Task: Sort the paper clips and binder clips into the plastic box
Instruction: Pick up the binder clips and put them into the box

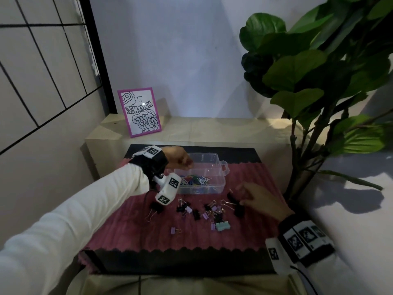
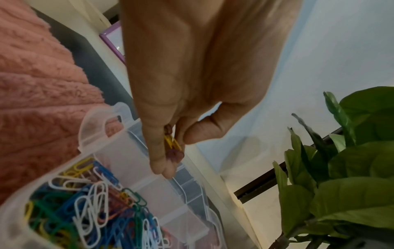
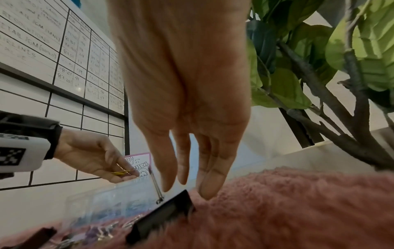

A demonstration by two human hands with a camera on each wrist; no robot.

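Note:
A clear plastic box (image 1: pixel 221 184) with dividers sits at the back of the pink mat (image 1: pixel 148 235). One compartment holds a heap of coloured paper clips (image 1: pixel 195 180) (image 2: pixel 89 210). My left hand (image 1: pixel 182 159) (image 2: pixel 177 150) hovers over the box rim (image 2: pixel 89 118), pinching a yellow and a reddish paper clip (image 2: pixel 171 142) between thumb and fingers. Several binder clips (image 1: pixel 210 211) lie scattered on the mat in front of the box. My right hand (image 1: pixel 244 194) (image 3: pixel 187 188) reaches down with straight fingers, its tips just above a large black binder clip (image 3: pixel 164 214) and holding nothing.
A mint binder clip (image 1: pixel 222 226) and a lone purple one (image 1: pixel 173 230) lie nearer me. A framed drawing (image 1: pixel 139 111) stands on the ledge behind the table. A leafy plant (image 1: pixel 319 71) crowds the right side, and a gridded board (image 1: pixel 42 71) hangs on the left.

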